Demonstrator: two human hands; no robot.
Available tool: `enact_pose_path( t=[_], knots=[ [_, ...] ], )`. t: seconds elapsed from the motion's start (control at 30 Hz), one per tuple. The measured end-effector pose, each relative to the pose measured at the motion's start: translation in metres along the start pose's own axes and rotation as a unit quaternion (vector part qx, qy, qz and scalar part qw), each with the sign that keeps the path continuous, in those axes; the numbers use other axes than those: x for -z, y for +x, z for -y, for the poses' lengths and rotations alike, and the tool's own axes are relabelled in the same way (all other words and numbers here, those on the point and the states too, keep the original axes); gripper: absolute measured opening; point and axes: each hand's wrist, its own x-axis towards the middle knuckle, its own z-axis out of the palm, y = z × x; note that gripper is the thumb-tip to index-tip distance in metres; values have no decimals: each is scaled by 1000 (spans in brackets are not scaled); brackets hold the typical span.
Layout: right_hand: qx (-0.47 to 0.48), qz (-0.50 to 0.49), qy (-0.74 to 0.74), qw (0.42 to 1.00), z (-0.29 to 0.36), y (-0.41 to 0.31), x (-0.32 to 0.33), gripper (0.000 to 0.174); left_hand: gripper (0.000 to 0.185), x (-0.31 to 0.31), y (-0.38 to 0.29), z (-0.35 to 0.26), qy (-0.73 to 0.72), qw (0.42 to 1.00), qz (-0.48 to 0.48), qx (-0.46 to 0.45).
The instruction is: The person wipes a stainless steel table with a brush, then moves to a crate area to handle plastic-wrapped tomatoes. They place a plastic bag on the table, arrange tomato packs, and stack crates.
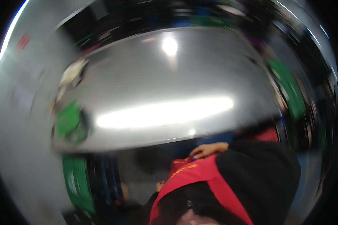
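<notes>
My right hand rests at the front of the red apron, its fingers curled over the cloth near a small purple item that is too blurred to name. My left hand is low beside the apron's left edge, mostly hidden by it; whether it holds anything does not show. Beyond both hands lies a shiny metal tabletop with glare on it. A green object, blurred, sits at its left end, and a whitish object is at the far left edge.
Green plastic crates stand below the table's left end and past its right end. Dark, blurred goods line the far side. A grey wall is at the left. The table's near edge runs just in front of me.
</notes>
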Motion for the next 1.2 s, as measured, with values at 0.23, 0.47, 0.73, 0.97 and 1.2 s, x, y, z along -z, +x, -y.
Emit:
enact_pose_path(
  t=[0.23,0.47,0.73,0.97,1.2],
  knots=[
    [46,-175,208,961,-39,-111,-74,47,35,65,78,-165,225,963,136,-57],
    [60,-290,256,920,-110,-249,-172,45,34,-29,34,-283,336,916,170,-136],
    [-70,-387,290,873,-247,-415,-367,42,33,-196,-74,-319,554,766,229,-233],
    [-359,-723,232,543,-306,-528,-508,27,31,-339,-143,-408,676,621,219,-329],
    [-375,-844,346,167,-322,-547,-560,58,34,-588,-184,-450,579,657,326,-355]
  ],
)
